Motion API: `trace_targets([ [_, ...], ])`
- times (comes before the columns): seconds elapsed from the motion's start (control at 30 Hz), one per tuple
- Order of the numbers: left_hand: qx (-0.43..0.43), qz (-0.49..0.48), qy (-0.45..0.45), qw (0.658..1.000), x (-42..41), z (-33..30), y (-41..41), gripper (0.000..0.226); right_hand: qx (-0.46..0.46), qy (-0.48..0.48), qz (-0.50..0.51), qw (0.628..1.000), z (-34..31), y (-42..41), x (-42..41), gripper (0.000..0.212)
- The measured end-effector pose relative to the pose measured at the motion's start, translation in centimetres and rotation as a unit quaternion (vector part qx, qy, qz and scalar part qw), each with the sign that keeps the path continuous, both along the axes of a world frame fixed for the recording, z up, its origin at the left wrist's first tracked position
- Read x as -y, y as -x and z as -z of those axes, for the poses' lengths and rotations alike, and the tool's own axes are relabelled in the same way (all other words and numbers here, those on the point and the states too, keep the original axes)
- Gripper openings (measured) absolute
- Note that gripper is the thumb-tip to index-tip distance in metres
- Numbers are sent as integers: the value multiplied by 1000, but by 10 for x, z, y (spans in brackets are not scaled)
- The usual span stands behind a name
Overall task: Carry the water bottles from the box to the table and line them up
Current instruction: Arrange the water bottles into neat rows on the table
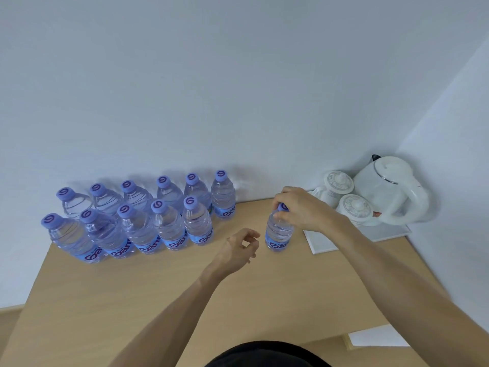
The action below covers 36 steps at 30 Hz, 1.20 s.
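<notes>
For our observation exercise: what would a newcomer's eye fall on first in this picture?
First, the water bottles with purple caps, standing in two rows on the wooden table against the wall. Next, the right hand gripping the cap of a lone bottle right of the rows, the left hand loosely curled beside it. In the far right corner stands a white kettle.

Right hand (301,207) fingers curled in top grip; left hand (239,249) loosely curled, holding nothing.

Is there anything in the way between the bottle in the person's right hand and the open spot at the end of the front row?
Nothing visible. The clear plastic water bottle with the purple cap, gripped by the right hand, stands apart from the front row of bottles; only bare wooden table lies between. The left hand hovers nearer the camera.
</notes>
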<state>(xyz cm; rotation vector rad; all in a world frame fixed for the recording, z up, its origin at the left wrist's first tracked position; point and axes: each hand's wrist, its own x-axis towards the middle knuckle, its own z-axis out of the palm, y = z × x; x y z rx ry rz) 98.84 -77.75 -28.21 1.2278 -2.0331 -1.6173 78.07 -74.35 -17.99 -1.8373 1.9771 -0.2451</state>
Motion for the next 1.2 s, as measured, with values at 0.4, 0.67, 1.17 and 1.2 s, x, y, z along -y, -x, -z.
trace_targets([
  [0.4,31,-68,-8,997,21,-6,-40,24,9,25,-80,996,-11,-36,62,13],
  [0.67,34,-107,-7,994,25,-8,-62,25,16,30,-114,993,-12,-63,90,19],
  [1.17,52,-99,-15,994,32,-3,-73,27,28,12,-170,985,1,-80,86,27],
  [1.2,51,-98,-15,994,32,-2,-73,27,34,9,-166,985,1,-77,85,29],
])
